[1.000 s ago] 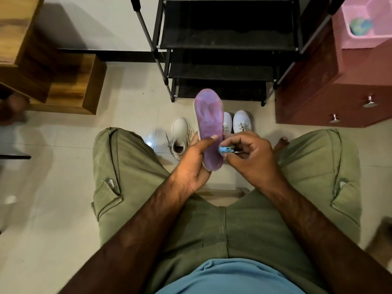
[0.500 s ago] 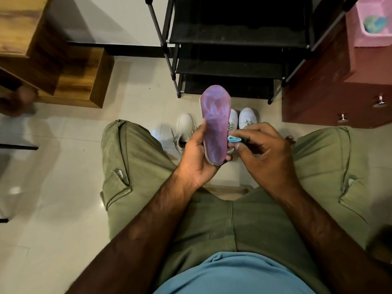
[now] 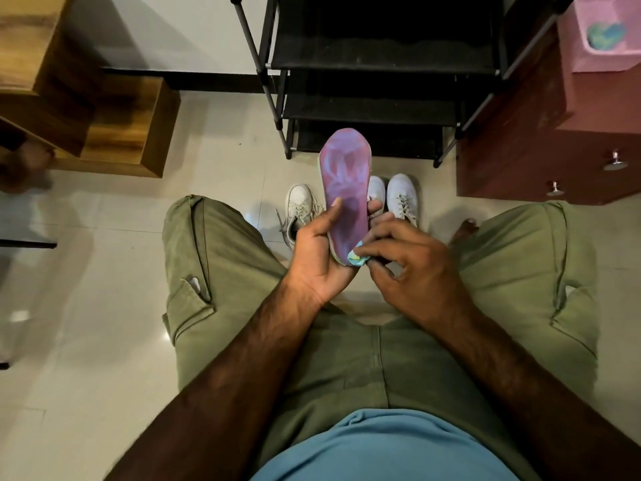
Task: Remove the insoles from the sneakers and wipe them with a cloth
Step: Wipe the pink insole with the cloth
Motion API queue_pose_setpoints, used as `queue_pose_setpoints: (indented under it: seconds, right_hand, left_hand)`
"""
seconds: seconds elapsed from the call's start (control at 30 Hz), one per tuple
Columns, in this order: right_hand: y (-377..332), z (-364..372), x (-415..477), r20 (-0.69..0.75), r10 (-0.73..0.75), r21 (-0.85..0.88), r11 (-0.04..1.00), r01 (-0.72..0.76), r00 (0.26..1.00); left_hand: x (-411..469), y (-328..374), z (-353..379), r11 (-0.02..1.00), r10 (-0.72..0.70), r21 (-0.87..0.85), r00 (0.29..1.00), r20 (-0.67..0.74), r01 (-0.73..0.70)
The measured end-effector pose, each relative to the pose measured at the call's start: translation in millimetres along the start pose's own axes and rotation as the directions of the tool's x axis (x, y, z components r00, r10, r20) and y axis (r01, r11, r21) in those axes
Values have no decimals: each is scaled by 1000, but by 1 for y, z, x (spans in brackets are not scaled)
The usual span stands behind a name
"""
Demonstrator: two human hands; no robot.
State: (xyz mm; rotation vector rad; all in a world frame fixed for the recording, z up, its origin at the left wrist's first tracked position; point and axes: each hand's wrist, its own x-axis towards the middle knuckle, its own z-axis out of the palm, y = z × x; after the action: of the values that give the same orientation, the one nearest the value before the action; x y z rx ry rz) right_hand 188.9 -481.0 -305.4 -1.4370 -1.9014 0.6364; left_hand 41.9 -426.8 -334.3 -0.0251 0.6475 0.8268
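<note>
Purple insole (image 3: 345,189) held upright before rack (image 3: 381,53), toe end overlapping rack's lowest shelf. Left hand (image 3: 319,251) grips heel half: thumb across face, fingers curled behind, only tips showing. Right hand (image 3: 406,258) pinches small blue-green cloth (image 3: 357,260) against heel edge; most of cloth hidden under fingers. White sneakers (image 3: 400,194) on floor before rack: one near its left leg, one toward right leg, third mostly hidden by insole. Sneaker interiors unreadable. Pink tub (image 3: 610,60) right of rack, cut off by frame edge.

Glossy tile floor (image 3: 104,272); insole (image 3: 345,189) seemingly matt foam.
</note>
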Motion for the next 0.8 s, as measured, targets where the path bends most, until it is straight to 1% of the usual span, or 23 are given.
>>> queue_pose_setpoints:
  seconds: [0.13,0.2,0.3,0.37,0.43,0.47,0.53,0.6,0.63,0.67,0.73,0.77,0.8]
  right_hand:
    - [5,-4,3,-79,73,-62,995,-78,994]
    - [-2,0,4,-47,36,-82,996,-40,998]
    - [-15,7,0,45,-38,-9,999,38,998]
    - [-8,4,3,12,-3,-6,1000,3,1000]
    - [3,-1,7,-56,68,-50,996,-71,996]
    - [4,-1,8,-65,84,-75,993,-88,994]
    - [-2,3,6,-27,63,-86,994,-65,998]
    - [-10,5,1,40,9,-39,999,-8,999]
    - [-9,5,1,50,-1,-31,1000,3,999]
    - [-4,3,2,32,13,-44,999,-12,999]
    - [5,-1,6,-59,82,-101,991,-87,995]
    - [6,-2,6,-84,106,-126,985,-116,991]
    - [3,-1,6,-78,105,-140,983,-115,991]
  left_hand:
    - [-1,-1,2,999,-21,-25,999,36,22]
    - [1,-3,1,1000,-12,-26,999,35,13]
    - [4,-7,-2,1000,1,24,1000,29,-2]
    - [5,-7,-4,1000,22,18,999,39,-23]
    - [6,-5,-3,999,50,8,998,45,-50]
    - [5,-4,-2,998,54,8,997,53,-55]
    - [4,-5,-1,998,52,18,996,68,-53]
    - [2,-6,-1,998,48,24,996,77,-50]
    - [2,-6,-2,998,49,22,996,75,-50]
    - [2,-5,-1,998,52,12,995,82,-54]
    - [4,-3,0,997,74,7,994,80,-75]
    - [5,-4,0,996,83,12,994,77,-84]
    - [5,-5,0,996,89,16,993,72,-90]
